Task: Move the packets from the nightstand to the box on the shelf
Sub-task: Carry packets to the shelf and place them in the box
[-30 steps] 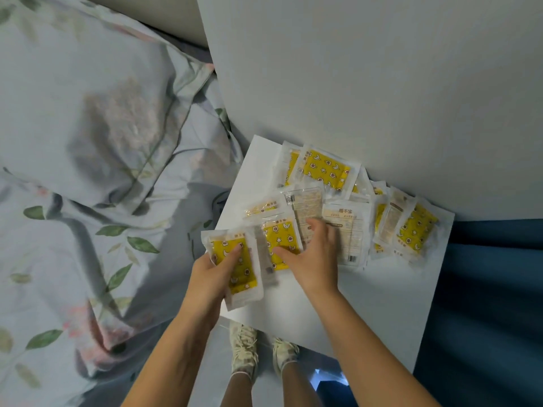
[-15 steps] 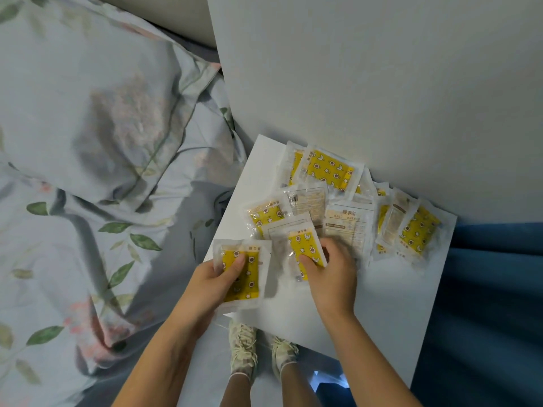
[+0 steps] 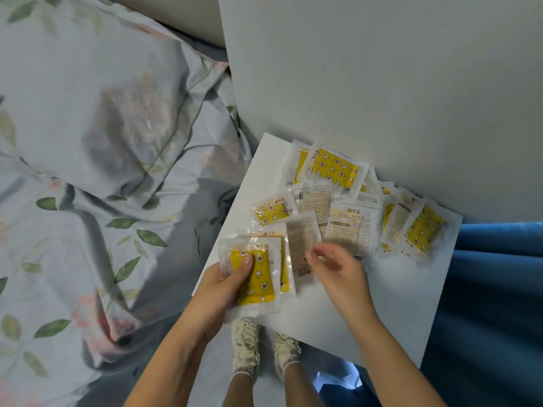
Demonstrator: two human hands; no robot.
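Note:
Several clear packets with yellow star-print pads (image 3: 335,167) lie scattered on the white nightstand (image 3: 382,306), mostly along the wall. My left hand (image 3: 223,289) grips a small stack of these packets (image 3: 258,284) over the nightstand's front left corner, thumb on the top one. My right hand (image 3: 338,271) hovers just right of the stack, motion-blurred, fingers loosely curled with nothing between them. Its fingertips are close to a packet lying back side up (image 3: 301,242). Neither the box nor the shelf is in view.
A bed with leaf-print bedding and a pillow (image 3: 97,118) fills the left side. A white wall (image 3: 382,83) rises behind the nightstand. Blue fabric (image 3: 493,304) hangs to the right. My feet in pale shoes (image 3: 264,348) stand below the nightstand's front edge.
My right hand lifted a yellow packet off the pile, laid it against the stack in my left hand and let go. The left hand shifted slightly right.

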